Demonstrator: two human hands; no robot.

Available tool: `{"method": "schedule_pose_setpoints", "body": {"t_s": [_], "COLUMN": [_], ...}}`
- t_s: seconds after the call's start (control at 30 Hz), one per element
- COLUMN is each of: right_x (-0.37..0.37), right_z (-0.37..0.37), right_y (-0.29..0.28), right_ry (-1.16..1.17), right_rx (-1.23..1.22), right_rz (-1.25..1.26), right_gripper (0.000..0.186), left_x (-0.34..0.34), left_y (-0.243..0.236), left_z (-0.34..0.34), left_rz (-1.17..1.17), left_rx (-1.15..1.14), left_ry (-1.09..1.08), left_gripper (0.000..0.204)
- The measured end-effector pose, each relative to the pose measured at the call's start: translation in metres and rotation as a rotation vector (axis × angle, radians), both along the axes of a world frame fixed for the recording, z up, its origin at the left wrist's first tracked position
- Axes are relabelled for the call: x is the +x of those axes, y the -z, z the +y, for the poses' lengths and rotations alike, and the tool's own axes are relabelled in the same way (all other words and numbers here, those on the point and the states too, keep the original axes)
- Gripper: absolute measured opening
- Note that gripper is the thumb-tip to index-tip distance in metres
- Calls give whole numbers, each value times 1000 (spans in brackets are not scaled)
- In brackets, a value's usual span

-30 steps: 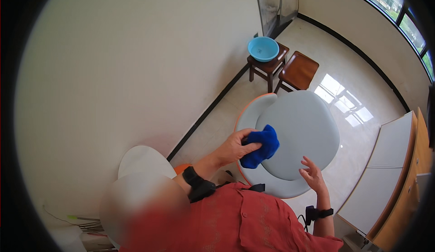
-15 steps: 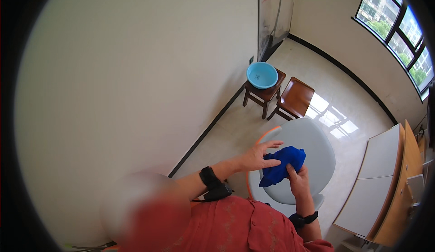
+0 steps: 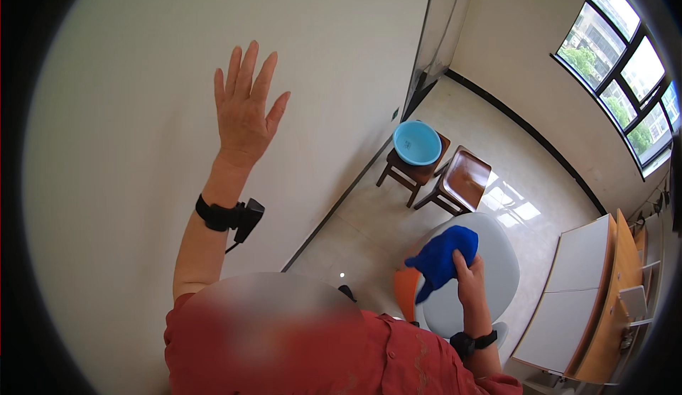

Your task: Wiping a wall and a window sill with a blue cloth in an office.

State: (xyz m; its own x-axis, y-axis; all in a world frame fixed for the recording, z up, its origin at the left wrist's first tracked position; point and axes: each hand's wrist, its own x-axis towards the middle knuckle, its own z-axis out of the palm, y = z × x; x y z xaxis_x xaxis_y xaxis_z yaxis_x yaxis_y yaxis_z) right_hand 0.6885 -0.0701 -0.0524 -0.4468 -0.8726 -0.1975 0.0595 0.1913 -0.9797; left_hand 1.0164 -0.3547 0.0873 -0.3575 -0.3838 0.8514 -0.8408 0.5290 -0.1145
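My left hand (image 3: 245, 118) is raised at the left, its palm toward the white wall (image 3: 142, 111) and its fingers spread; it holds nothing, and I cannot tell whether it touches the wall. A crumpled blue cloth (image 3: 449, 253) hangs from my right hand (image 3: 469, 274), pinched under the thumb; the other fingers are mostly hidden behind it. The cloth is above a light grey chair seat (image 3: 497, 274) with an orange edge. Each wrist wears a black strap with a small black device.
Farther off, a light blue basin (image 3: 417, 143) stands on a dark wooden stool (image 3: 431, 170) beside the wall. A second brown stool (image 3: 465, 180) is to its right. White cabinets with a wooden top (image 3: 600, 288) line the right side, below a window (image 3: 625, 75).
My left hand has left the blue cloth and moved up and left to the wall, fingers spread. My right hand keeps the cloth over the chair. The view has shifted slightly.
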Motion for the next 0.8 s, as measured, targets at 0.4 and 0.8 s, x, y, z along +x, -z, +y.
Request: {"method": "schedule_pose_setpoints", "body": {"t_s": [0.4,0.8], "right_x": [89,218], "right_z": [-205,-345], "right_y": [-33,-62], "right_ry": [-76,-328], "right_rx": [-354,-1036], "right_rz": [265,943], "right_gripper": [33,74], "left_x": [29,43], "left_y": [-3,1], "left_z": [-43,-40], "left_rz": [-259,-253], "left_rx": [-119,-13], "left_ry": [-179,-120], "left_gripper": [71,62]}}
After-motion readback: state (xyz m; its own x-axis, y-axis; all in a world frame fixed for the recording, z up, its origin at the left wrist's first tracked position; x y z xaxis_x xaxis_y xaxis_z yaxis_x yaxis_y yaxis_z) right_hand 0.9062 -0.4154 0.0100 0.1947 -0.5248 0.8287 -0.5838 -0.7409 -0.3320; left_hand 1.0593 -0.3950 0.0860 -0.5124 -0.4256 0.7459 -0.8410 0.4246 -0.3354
